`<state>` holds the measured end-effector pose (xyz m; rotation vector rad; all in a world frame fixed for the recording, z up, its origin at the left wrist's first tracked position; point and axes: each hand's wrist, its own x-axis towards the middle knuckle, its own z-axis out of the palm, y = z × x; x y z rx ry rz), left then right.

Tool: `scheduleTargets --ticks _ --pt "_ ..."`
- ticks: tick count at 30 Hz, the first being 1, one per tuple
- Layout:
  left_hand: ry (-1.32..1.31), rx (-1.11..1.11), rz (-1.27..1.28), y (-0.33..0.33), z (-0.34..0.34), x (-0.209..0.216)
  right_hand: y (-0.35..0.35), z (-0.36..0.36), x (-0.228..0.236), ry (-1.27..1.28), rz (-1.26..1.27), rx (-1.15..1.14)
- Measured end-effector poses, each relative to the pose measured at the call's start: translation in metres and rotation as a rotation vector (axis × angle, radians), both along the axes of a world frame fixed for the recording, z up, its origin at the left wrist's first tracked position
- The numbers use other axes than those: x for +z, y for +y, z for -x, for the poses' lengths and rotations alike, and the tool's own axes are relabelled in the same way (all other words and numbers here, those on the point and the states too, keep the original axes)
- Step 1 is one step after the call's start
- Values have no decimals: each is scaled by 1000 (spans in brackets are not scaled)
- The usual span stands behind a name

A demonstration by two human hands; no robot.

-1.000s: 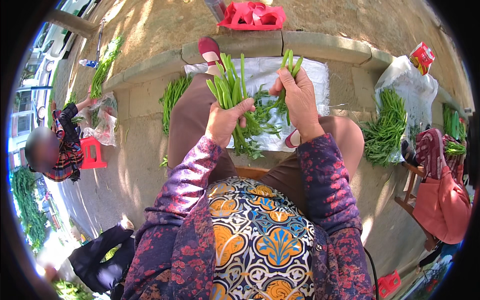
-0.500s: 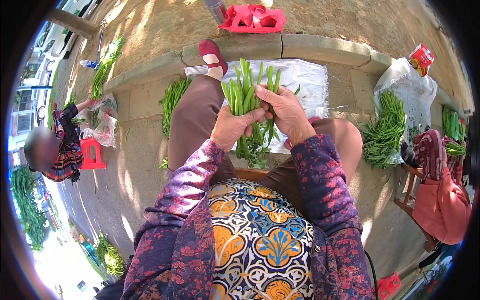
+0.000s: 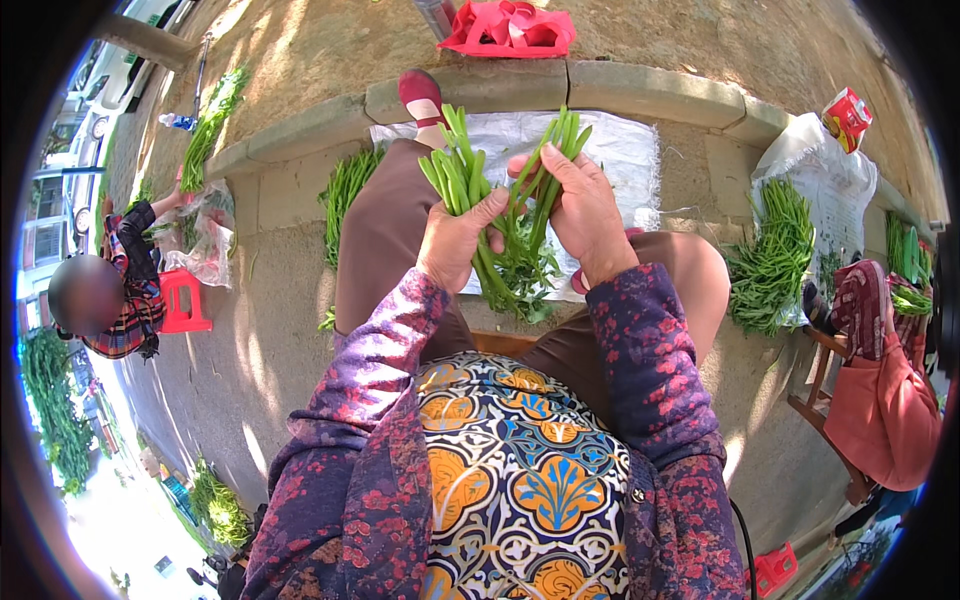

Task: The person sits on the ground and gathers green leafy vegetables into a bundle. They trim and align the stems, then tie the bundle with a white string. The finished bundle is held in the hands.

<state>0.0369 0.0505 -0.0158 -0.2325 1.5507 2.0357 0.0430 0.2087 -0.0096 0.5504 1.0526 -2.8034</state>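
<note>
My left hand (image 3: 452, 240) is closed around a bunch of green leafy stalks (image 3: 458, 178), its thumb lying across them. A smaller bunch of the same stalks (image 3: 563, 132) is gripped in my right hand (image 3: 585, 215), between thumb and fingers. The pale cut ends point away from me and spread apart in a V. Lower down, the leafy tops (image 3: 522, 280) of both bunches hang together between my hands, over my lap. Beneath lies a white woven sheet (image 3: 632, 170), partly hidden by my hands and the stalks.
Piled greens (image 3: 348, 190) lie left of my knee, and another heap (image 3: 775, 250) is on a white sack at right. A stone curb (image 3: 660, 95) runs ahead, with a red bag (image 3: 507, 32) beyond. One person (image 3: 130, 270) sits at left near a red stool (image 3: 184, 302), another (image 3: 890, 400) at right.
My hands have moved apart, left hand to the left and right hand slightly right. The stalks between them have separated into two bunches with a gap at the cut ends.
</note>
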Motion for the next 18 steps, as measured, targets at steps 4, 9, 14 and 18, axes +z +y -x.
scheduleTargets --ticks 4,9,14,18 --pt "30 9 65 -3 2 2 9 4 -16 117 45 -81" --pt "96 -117 168 -1 -3 4 9 2 -12 -14 -113 40" --pt "135 -286 196 1 -5 9 5 1 -8 -14 -135 200" --pt "140 -355 148 5 -7 25 8 0 -9 54 -80 330"
